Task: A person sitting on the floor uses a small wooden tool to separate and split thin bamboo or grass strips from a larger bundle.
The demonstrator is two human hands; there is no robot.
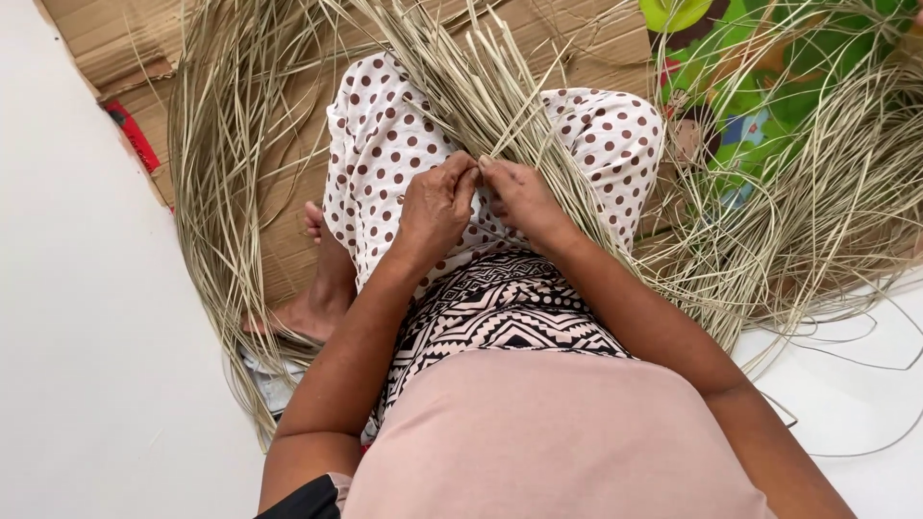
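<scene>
I sit cross-legged on the floor with a sheaf of pale dried reed strips (481,86) lying across my lap, over white trousers with brown dots (380,144). My left hand (437,204) and my right hand (519,197) meet at the middle of the lap. Both pinch the near ends of the strips, fingertips almost touching each other. The strips fan away from my hands toward the top of the view.
Loose curved reed strips (226,173) pile at the left and more (827,192) at the right. Brown cardboard (106,38) lies under them at the top. A bright green patterned mat (740,77) shows top right. White floor (87,336) lies left and lower right.
</scene>
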